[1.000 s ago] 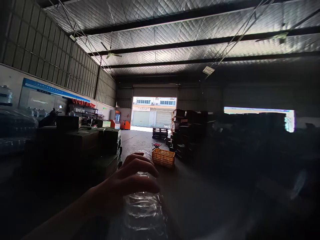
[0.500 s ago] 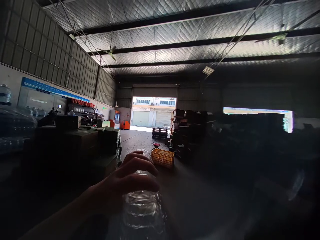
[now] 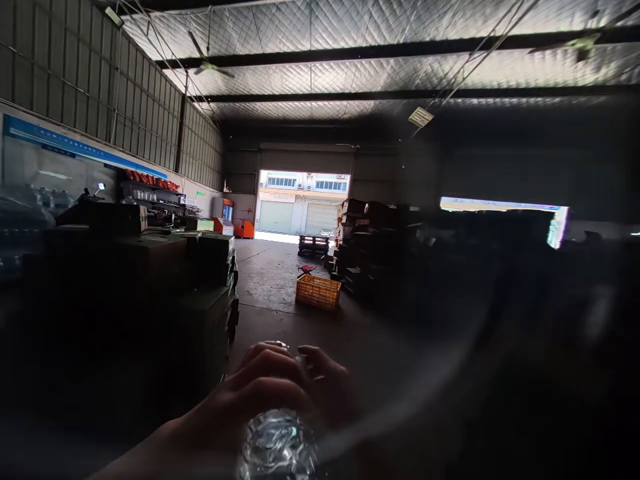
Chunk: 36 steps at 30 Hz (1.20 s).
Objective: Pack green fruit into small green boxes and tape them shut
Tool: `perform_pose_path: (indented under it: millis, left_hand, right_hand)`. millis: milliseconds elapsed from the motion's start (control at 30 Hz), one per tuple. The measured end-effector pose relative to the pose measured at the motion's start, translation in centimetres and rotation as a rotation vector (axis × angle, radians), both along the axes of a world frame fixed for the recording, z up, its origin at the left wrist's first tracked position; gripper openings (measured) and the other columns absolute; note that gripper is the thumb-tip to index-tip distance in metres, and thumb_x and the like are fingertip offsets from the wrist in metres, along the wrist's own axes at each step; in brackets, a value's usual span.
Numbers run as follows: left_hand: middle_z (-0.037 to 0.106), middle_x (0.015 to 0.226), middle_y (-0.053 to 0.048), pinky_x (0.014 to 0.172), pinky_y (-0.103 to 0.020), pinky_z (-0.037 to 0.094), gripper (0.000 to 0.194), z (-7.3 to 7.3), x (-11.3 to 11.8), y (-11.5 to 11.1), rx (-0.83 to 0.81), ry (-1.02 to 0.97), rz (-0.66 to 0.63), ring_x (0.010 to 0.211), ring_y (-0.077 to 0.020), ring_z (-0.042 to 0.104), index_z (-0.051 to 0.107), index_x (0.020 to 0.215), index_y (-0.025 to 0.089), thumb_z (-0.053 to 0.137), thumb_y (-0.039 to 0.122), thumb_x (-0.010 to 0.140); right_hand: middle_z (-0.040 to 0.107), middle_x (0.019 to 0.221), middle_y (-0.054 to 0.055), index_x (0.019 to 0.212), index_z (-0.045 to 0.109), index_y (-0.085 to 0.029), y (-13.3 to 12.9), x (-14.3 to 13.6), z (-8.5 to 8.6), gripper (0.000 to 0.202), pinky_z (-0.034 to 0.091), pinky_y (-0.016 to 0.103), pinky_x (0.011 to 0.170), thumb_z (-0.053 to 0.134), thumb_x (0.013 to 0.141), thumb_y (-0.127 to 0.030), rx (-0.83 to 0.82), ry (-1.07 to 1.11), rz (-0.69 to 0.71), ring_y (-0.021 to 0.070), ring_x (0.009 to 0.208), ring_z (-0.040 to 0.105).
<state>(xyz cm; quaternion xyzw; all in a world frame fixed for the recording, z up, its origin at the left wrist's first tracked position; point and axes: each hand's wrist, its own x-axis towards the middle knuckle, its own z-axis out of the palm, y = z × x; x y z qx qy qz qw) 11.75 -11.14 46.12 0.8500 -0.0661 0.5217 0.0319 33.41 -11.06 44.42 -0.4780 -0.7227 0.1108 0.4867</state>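
A clear, ribbed plastic bottle (image 3: 277, 443) lies lengthwise in front of me, its near end low in the frame. My left hand (image 3: 265, 387) is wrapped over it from the left, fingers closed around its upper side. From the right, my right hand (image 3: 330, 383) meets the bottle near its far end, with fingers curled and close to the left fingertips. Dim light and the left hand hide much of the bottle and of the right grip.
A yellow plastic crate (image 3: 318, 292) sits on the floor ahead, a small folding stool (image 3: 306, 269) behind it. Dark stacked boxes (image 3: 207, 287) rise at the left, with another stack (image 3: 357, 240) to the right. A bright doorway (image 3: 304, 207) opens at the back.
My right hand has come into view and joined the left at the bottle. Both the left hand and the bottle sit lower in the picture. The view has shifted, with the background higher.
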Motion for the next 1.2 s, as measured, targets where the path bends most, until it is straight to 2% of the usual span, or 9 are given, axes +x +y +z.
perform_pose_path:
  millis: [67, 167, 333, 433, 533, 667, 900, 1033, 1200]
  left_hand:
    - [0.068, 0.117, -0.009, 0.107, -0.039, 0.052, 0.041, -3.4, -0.3, 0.3, -0.174, -0.001, -0.021, 0.117, -0.0246, 0.063, 0.059, 0.132, 0.029, 0.068, 0.051, 0.098]
    - [0.065, 0.119, -0.009, 0.096, -0.034, 0.056, 0.049, -8.5, -0.8, 0.8, -0.500, 0.057, -0.036, 0.111, -0.0240, 0.064, 0.059, 0.131, 0.028, 0.077, 0.050, 0.091]
    - [0.065, 0.114, -0.005, 0.079, -0.029, 0.053, 0.076, -16.2, -1.2, 2.7, -1.123, 0.252, -0.069, 0.094, -0.0199, 0.063, 0.056, 0.132, 0.026, 0.093, 0.047, 0.069]
    - [0.065, 0.108, -0.001, 0.080, -0.030, 0.051, 0.072, -19.9, -1.3, 3.9, -1.303, 0.319, -0.105, 0.094, -0.0193, 0.061, 0.058, 0.125, 0.026, 0.093, 0.042, 0.065]
    - [0.064, 0.108, 0.001, 0.081, -0.031, 0.051, 0.071, -22.5, -1.5, 4.7, -1.357, 0.381, -0.153, 0.096, -0.0197, 0.059, 0.059, 0.119, 0.027, 0.095, 0.038, 0.059]
    - [0.065, 0.110, 0.001, 0.079, -0.029, 0.050, 0.073, -23.6, -2.0, 5.2, -1.411, 0.413, -0.222, 0.097, -0.0196, 0.060, 0.059, 0.122, 0.026, 0.095, 0.031, 0.058]
    - [0.065, 0.111, 0.000, 0.082, -0.029, 0.049, 0.075, -22.2, -2.9, 5.0, -1.534, 0.435, -0.270, 0.098, -0.0187, 0.060, 0.058, 0.126, 0.025, 0.096, 0.033, 0.061]
    - [0.065, 0.117, -0.001, 0.087, -0.032, 0.050, 0.093, -21.9, -3.3, 4.8, -1.552, 0.438, -0.264, 0.104, -0.0209, 0.061, 0.052, 0.139, 0.029, 0.098, 0.033, 0.058]
    - [0.066, 0.113, 0.001, 0.086, -0.032, 0.051, 0.099, -21.7, -3.5, 4.3, -1.590, 0.421, -0.298, 0.099, -0.0194, 0.063, 0.048, 0.143, 0.031, 0.099, 0.030, 0.058]
  right_hand:
    - [0.078, 0.088, 0.006, 0.115, 0.076, -0.020, -0.5, 0.9, -0.4, 0.038, 0.064, 0.030, 0.072, 0.061, 0.099, -0.051, -0.052, 0.041, 0.000, 0.0214, 0.077, 0.076]
    - [0.078, 0.106, 0.005, 0.123, 0.074, -0.025, -2.5, 2.2, 0.6, 0.033, 0.064, 0.028, 0.078, 0.068, 0.096, -0.044, -0.077, 0.024, 0.051, 0.0185, 0.083, 0.076]
    - [0.075, 0.124, 0.008, 0.130, 0.074, -0.028, -4.8, 1.9, 2.5, 0.031, 0.062, 0.028, 0.091, 0.068, 0.100, -0.031, -0.073, -0.229, 0.297, 0.0206, 0.108, 0.073]
    - [0.074, 0.128, 0.009, 0.132, 0.074, -0.028, -3.8, 0.5, 1.8, 0.031, 0.060, 0.029, 0.097, 0.064, 0.104, -0.026, -0.133, -0.348, 0.363, 0.0206, 0.117, 0.070]
    - [0.074, 0.130, 0.008, 0.134, 0.073, -0.028, -1.8, -0.3, 0.4, 0.032, 0.059, 0.029, 0.100, 0.064, 0.104, -0.022, -0.224, -0.424, 0.419, 0.0201, 0.123, 0.066]
    - [0.073, 0.134, 0.008, 0.135, 0.072, -0.027, 0.2, -0.5, -0.9, 0.034, 0.056, 0.031, 0.105, 0.066, 0.102, -0.021, -0.298, -0.452, 0.421, 0.0204, 0.128, 0.064]
    - [0.074, 0.133, 0.007, 0.134, 0.073, -0.027, 1.4, -0.2, -1.1, 0.033, 0.058, 0.029, 0.101, 0.068, 0.102, -0.027, -0.366, -0.426, 0.440, 0.0212, 0.117, 0.072]
    - [0.075, 0.130, 0.007, 0.133, 0.074, -0.028, 1.6, 0.1, -0.9, 0.032, 0.059, 0.029, 0.096, 0.069, 0.101, -0.030, -0.402, -0.416, 0.425, 0.0219, 0.111, 0.073]
    - [0.078, 0.113, 0.004, 0.127, 0.076, -0.027, 2.0, 0.5, -1.3, 0.030, 0.059, 0.026, 0.088, 0.073, 0.098, -0.034, -0.455, -0.339, 0.406, 0.0185, 0.097, 0.073]
